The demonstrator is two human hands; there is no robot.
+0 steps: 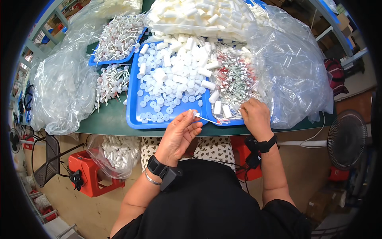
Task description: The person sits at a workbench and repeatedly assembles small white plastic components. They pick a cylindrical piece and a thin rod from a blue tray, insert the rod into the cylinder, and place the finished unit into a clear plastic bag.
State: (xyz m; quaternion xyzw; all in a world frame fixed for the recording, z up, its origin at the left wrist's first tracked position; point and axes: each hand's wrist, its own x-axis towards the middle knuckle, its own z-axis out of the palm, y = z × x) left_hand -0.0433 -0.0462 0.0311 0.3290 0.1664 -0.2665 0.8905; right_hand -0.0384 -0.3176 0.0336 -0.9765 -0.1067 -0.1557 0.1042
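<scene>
My left hand (181,133) pinches a thin white stick (207,119) at its white, wider end, just in front of the blue tray's near edge. The stick points right, and its far end looks reddish. My right hand (256,117) is over the near right side of a second blue tray, fingertips drawn together; whether anything is between them is hidden. Beside it lies a heap of thin sticks (234,75) with red and white ends. Translucent round discs (157,104) and white cylinders (207,85) fill the larger blue tray (130,107).
A smaller blue tray (93,61) of white-stemmed pieces stands at the back left, with more pieces (111,84) loose before it. Clear plastic bags (59,87) crowd both sides. A big bag of white cylinders (199,18) sits behind. Below are a red stool (85,171) and a fan (346,139).
</scene>
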